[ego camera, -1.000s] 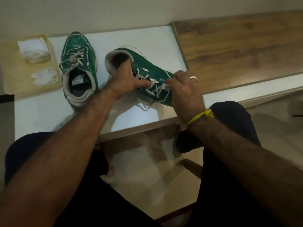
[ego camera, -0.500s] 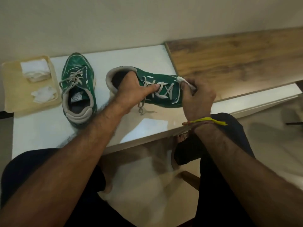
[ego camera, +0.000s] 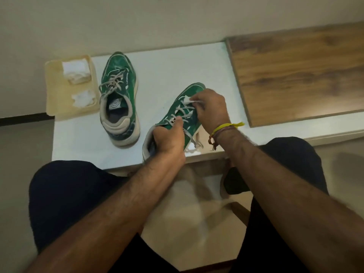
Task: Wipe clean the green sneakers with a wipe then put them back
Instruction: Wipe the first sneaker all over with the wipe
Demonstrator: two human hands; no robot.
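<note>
- Sneaker (ego camera: 182, 113) now turned toe-away on the counter (ego camera: 167, 66), heel at the near edge; half a second back lay crosswise, toe pointing right.
- Left hand (ego camera: 169, 139) clamped on the collar, thumb side up by the laces, steadying the heel. Same grip as before, swung round with the shoe.
- Right hand (ego camera: 211, 107) pinching the wipe (ego camera: 187, 99), now pressed on the upper near the top laces; earlier sat at the toe tip.
- Second sneaker (ego camera: 119, 99) upright and untouched to the left, just beside the tray (ego camera: 52, 85).
- Tray carrying two more white wipes (ego camera: 76, 70), apparently spare or used; cannot tell which.
- Meaning for the task: wiping under way on the first shoe, moving from toe to lace area.
- Likely left: sides and heel of this shoe, all of the other, then putting both back.
</note>
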